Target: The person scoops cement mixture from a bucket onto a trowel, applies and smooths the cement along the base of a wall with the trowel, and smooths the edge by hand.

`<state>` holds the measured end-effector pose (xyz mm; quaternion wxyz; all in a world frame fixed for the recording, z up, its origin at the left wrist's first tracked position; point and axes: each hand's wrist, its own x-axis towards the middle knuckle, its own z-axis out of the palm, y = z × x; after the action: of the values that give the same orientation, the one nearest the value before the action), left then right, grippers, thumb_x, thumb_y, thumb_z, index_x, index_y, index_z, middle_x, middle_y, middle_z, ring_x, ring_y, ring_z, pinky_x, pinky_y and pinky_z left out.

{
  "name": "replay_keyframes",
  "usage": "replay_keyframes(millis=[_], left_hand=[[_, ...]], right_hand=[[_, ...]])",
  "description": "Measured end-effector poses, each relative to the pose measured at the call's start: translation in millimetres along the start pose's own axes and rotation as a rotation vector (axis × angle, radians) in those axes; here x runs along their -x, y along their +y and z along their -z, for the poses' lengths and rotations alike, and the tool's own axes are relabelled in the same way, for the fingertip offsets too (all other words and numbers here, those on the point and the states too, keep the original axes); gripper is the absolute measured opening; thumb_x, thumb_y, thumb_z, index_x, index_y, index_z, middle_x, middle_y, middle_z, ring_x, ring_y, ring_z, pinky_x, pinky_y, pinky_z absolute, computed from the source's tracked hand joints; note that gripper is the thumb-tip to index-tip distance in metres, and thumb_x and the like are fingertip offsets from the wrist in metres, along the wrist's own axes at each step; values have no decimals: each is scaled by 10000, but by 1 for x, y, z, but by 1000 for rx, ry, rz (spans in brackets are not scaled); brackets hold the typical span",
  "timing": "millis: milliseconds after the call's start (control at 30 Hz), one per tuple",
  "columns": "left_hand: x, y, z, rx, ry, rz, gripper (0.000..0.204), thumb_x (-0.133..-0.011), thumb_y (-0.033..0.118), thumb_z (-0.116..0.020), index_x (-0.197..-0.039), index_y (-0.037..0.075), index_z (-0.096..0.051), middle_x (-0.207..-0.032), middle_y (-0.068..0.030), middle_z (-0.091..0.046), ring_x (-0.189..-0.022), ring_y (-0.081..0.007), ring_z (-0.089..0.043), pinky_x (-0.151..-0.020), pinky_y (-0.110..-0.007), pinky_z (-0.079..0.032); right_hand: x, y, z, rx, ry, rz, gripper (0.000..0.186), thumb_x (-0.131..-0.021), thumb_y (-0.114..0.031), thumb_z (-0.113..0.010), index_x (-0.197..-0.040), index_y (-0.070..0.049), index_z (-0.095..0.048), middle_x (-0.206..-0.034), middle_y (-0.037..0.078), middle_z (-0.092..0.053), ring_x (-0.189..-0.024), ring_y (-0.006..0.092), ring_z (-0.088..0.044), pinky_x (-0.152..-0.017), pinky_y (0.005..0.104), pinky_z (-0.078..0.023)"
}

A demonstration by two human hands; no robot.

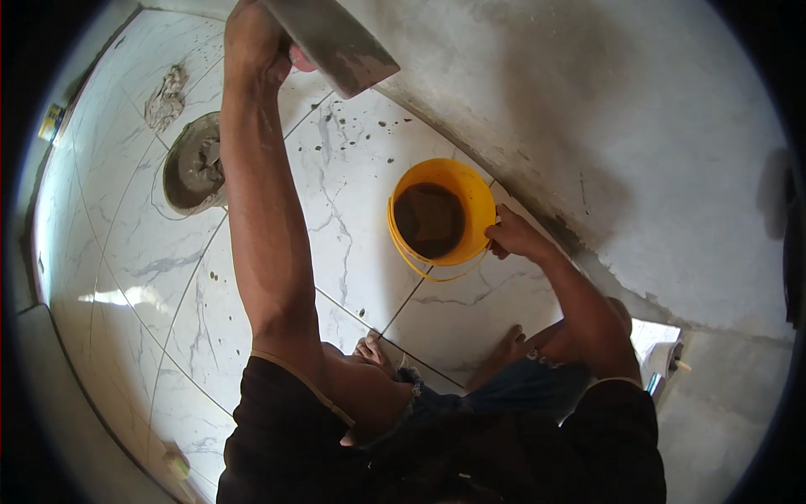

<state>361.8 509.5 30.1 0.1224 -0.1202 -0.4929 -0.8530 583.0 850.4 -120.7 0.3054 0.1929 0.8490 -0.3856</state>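
Observation:
My left hand point(254, 44) is stretched far forward, its fingers wrapped round the pinkish-red handle of a flat plastering trowel point(342, 46). The trowel's grey blade has wet smears near its corner and is raised close to the wall. At the right, my right hand point(514, 235) grips the edge of a yellow bucket point(480, 202), where the handle joins it. Dark, murky water point(430, 220) lies in the bucket, whose thin yellow handle hangs down on the near side. Partly behind my left forearm is a round dark pail point(178, 172) with grey mortar in it.
A grey plastered wall point(663, 126) with a damp patch runs along the right. White marbled tiles point(336, 218) cover the floor, spotted with mortar drops. A lump of mortar point(165, 99) lies beyond the pail. My bare foot point(374, 351) rests near the bucket.

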Motion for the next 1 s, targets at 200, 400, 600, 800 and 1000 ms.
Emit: replay_keyframes(millis=[200, 400, 600, 800, 1000], left_hand=[[-53, -32, 62, -141, -105, 185, 286, -995, 225, -458, -1124, 15, -603, -887, -87, -671, -771, -204, -665, -646, -324, -561], [-3, -28, 54, -283, 69, 162, 288, -994, 228, -460, -1124, 14, -603, -894, -89, -671, -775, -205, -666, -650, -328, -563], [94, -1, 49, -364, 235, 250, 290, -993, 232, -462, -1124, 13, -602, -900, -91, -671, -779, -206, -666, -654, -331, -565], [187, 49, 34, -455, 413, 312, 292, -993, 235, -464, -1124, 12, -601, -907, -94, -671, -782, -208, -667, -658, -335, -566], [230, 64, 17, -490, 496, 353, 294, -992, 238, -466, -1124, 11, -600, -914, -96, -671, -786, -209, -668, -662, -338, -568]], right_hand=[[-45, 53, 92, 941, 190, 510, 324, -887, -248, -591, -1111, -15, -606, -1003, 181, -663, -885, 330, -655, -816, 445, -523], [-139, 74, 76, 1158, 495, 509, 407, -896, -227, -551, -1283, -102, -548, -1048, 182, -653, -903, 357, -648, -851, 471, -508], [-210, 89, 39, 947, 366, 320, 476, -957, -247, -424, -1428, -175, -418, -989, 216, -670, -865, 365, -665, -817, 441, -528], [-279, 79, -2, 536, 471, 365, 497, -966, -469, -471, -1227, -71, -615, -998, 252, -673, -919, 376, -665, -855, 466, -507], [-291, 70, -16, 155, 645, -12, 492, -976, -483, -460, -1212, -85, -625, -979, 258, -674, -918, 350, -672, -834, 463, -528]])
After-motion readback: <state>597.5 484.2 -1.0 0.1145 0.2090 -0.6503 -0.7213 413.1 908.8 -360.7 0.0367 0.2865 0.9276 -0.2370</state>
